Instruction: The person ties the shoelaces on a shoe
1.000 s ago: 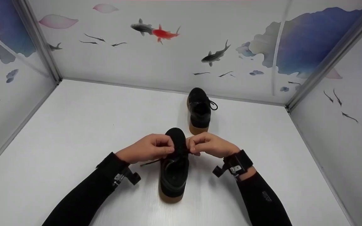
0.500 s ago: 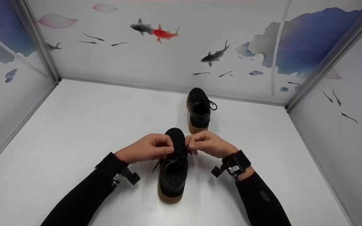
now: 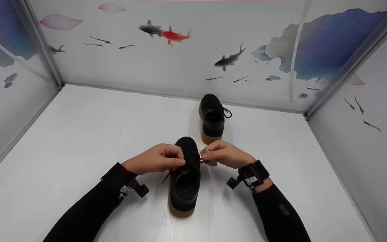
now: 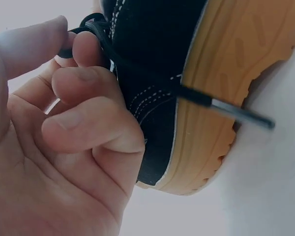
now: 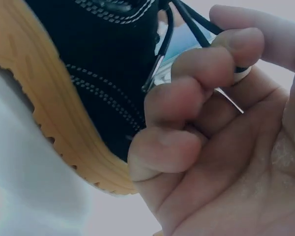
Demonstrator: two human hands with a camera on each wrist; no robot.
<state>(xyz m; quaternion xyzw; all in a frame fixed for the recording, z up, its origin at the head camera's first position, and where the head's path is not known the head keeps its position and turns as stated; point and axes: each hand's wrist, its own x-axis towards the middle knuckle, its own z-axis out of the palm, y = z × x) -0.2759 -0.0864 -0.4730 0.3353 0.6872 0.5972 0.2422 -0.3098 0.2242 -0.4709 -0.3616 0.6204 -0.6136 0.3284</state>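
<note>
A black shoe with a tan gum sole stands upright, toe pointing away, between my two hands. On its left side my left hand pinches a black shoelace between thumb and forefinger; a loose end with a metal tip hangs down across the shoe's side in the left wrist view. My right hand pinches a loop of lace between thumb and forefinger on the shoe's right, drawn out from the lacing. Another tipped lace end hangs by the shoe in the right wrist view. The knot itself is mostly hidden by fingers.
A second black shoe, its lace looped out to the right, stands farther back near the rear wall. White panels printed with fish and petals enclose the white tabletop at the back and both sides.
The lace end at the shoe's left has drawn in closer and hangs steeper. My right hand has shifted slightly, and its lace now shows as a loop. The left hand stays nearly still.
</note>
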